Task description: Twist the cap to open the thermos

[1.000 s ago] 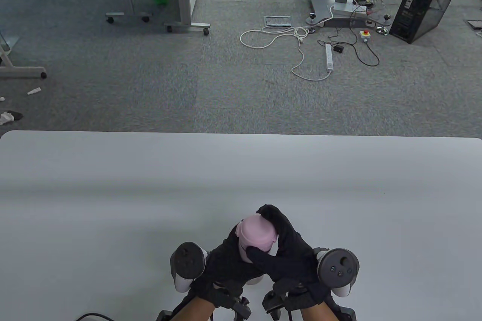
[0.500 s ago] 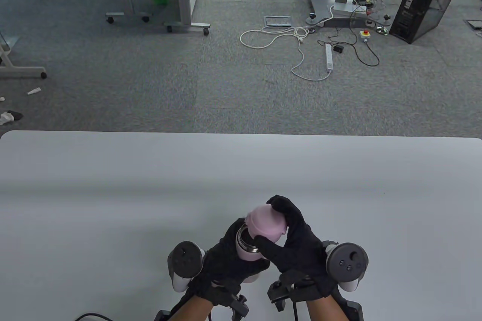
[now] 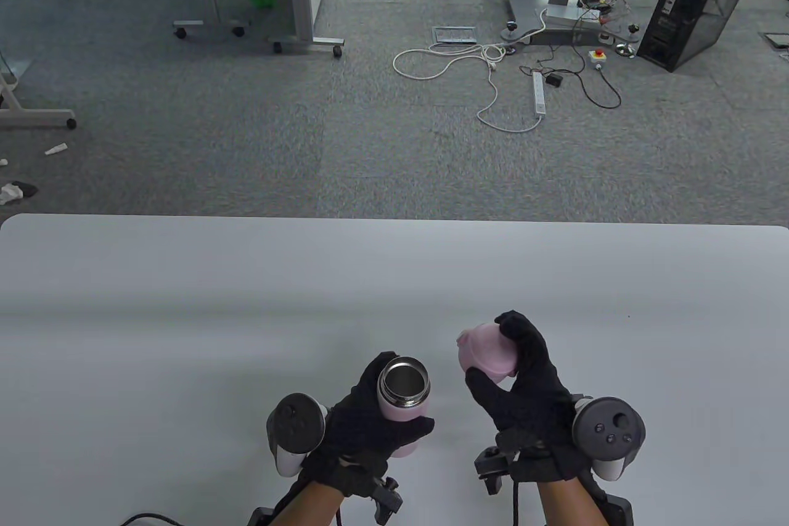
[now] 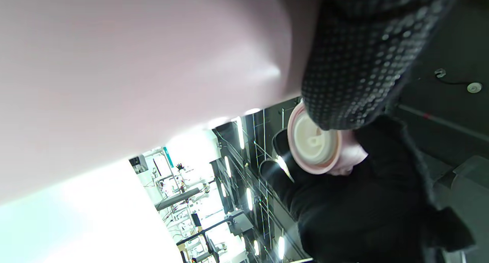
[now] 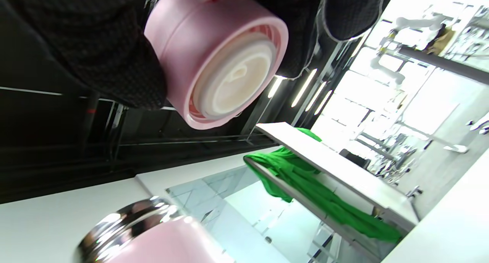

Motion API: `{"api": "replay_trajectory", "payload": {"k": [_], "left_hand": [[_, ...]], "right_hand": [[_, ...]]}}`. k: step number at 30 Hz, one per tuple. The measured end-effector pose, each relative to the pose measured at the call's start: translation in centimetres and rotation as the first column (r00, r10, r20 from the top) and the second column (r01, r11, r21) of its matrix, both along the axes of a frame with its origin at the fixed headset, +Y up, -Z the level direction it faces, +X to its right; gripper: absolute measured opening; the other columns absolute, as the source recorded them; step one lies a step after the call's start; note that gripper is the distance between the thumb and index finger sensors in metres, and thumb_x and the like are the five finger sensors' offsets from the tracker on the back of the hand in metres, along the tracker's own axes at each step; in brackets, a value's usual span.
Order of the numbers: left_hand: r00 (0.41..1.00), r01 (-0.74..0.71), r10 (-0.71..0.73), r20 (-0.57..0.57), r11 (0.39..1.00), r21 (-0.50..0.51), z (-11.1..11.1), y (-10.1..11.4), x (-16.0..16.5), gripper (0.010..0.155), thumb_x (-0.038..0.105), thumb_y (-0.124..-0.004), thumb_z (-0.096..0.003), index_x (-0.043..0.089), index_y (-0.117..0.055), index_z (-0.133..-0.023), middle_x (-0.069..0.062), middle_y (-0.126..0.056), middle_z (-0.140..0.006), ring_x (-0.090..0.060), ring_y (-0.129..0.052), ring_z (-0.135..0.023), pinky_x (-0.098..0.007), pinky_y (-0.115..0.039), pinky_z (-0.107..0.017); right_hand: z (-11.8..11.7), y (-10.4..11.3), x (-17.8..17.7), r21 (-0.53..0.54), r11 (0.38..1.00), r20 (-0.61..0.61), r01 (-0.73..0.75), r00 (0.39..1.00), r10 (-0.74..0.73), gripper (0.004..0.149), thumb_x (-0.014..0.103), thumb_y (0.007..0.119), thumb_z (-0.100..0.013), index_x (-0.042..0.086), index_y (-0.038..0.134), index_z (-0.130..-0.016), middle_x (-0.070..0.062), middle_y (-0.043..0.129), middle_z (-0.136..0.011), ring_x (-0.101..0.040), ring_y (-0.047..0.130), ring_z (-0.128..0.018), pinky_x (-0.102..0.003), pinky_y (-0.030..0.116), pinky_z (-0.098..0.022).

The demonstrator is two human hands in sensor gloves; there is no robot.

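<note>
While left hand [image 3: 370, 427] grips thermos [image 3: 402, 393], cap [image 3: 487, 353] off.

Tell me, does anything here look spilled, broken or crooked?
Nothing stands out. The left hand holds the pink thermos upright with its steel mouth open, the right hand holds the cap apart, and no spill shows on the table.

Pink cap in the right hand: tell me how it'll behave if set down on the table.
The pink cap looks rigid and probably light, pinched easily by the right hand. Its domed top may rock or roll; resting on the flat open rim seems steadier.
</note>
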State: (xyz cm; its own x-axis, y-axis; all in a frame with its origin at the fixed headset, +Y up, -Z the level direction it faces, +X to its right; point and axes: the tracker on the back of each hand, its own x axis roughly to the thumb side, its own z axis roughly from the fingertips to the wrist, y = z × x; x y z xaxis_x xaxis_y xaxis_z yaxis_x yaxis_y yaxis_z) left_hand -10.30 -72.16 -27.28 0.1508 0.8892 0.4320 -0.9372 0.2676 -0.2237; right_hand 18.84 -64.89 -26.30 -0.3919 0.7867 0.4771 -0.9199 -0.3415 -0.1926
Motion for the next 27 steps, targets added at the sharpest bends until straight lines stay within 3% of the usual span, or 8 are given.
{"api": "replay_trajectory", "payload": {"k": [10, 14, 19, 27], "left_hand": [[1.0, 0.008, -0.008, -0.017, 1.0, 0.0, -0.1, 0.0, -0.2, 0.115, 0.058, -0.1, -0.0166, 0.014, -0.045, -0.107, -0.02, -0.053, -0.111, -0.049, -0.06, -0.098, -0.068, -0.057, -0.064], [1.0, 0.009, -0.009, -0.02, 1.0, -0.003, -0.1, -0.1, -0.2, 0.115, 0.058, -0.1, -0.0166, 0.014, -0.045, -0.107, -0.02, -0.053, -0.111, -0.049, -0.06, -0.098, -0.068, -0.057, -0.065], [0.999, 0.008, -0.008, -0.035, 1.0, 0.0, -0.2, 0.0, -0.6, 0.115, 0.057, -0.1, -0.0165, 0.014, -0.045, -0.107, -0.019, -0.053, -0.111, -0.049, -0.06, -0.098, -0.068, -0.057, -0.065], [0.999, 0.008, -0.008, -0.045, 1.0, 0.004, -0.2, 0.1, -0.9, 0.115, 0.058, -0.1, -0.0167, 0.014, -0.045, -0.107, -0.019, -0.053, -0.111, -0.049, -0.06, -0.098, -0.068, -0.057, -0.065]], "right_hand": [[-0.6, -2.9, 3.5, -0.065, 0.998, 0.148, -0.024, 0.988, 0.033, 0.09, 0.045, 0.1, -0.049, 0.014, 0.043, -0.112, -0.025, 0.05, -0.113, -0.051, 0.068, -0.096, -0.071, 0.047, -0.074], [-1.3, -4.0, 3.6, -0.101, 0.994, 0.164, -0.052, 0.984, 0.068, 0.09, 0.045, 0.1, -0.048, 0.014, 0.044, -0.112, -0.025, 0.051, -0.113, -0.051, 0.069, -0.096, -0.071, 0.048, -0.074], [-1.8, -5.3, 3.4, -0.133, 0.987, 0.192, -0.09, 0.975, 0.114, 0.088, 0.043, 0.101, -0.047, 0.017, 0.047, -0.111, -0.019, 0.052, -0.115, -0.052, 0.057, -0.1, -0.072, 0.044, -0.074], [-2.5, -7.7, 3.6, -0.232, 0.962, 0.181, -0.146, 0.965, 0.19, 0.086, 0.038, 0.101, -0.047, 0.016, 0.047, -0.111, -0.021, 0.051, -0.116, -0.05, 0.059, -0.099, -0.069, 0.046, -0.075]]}}
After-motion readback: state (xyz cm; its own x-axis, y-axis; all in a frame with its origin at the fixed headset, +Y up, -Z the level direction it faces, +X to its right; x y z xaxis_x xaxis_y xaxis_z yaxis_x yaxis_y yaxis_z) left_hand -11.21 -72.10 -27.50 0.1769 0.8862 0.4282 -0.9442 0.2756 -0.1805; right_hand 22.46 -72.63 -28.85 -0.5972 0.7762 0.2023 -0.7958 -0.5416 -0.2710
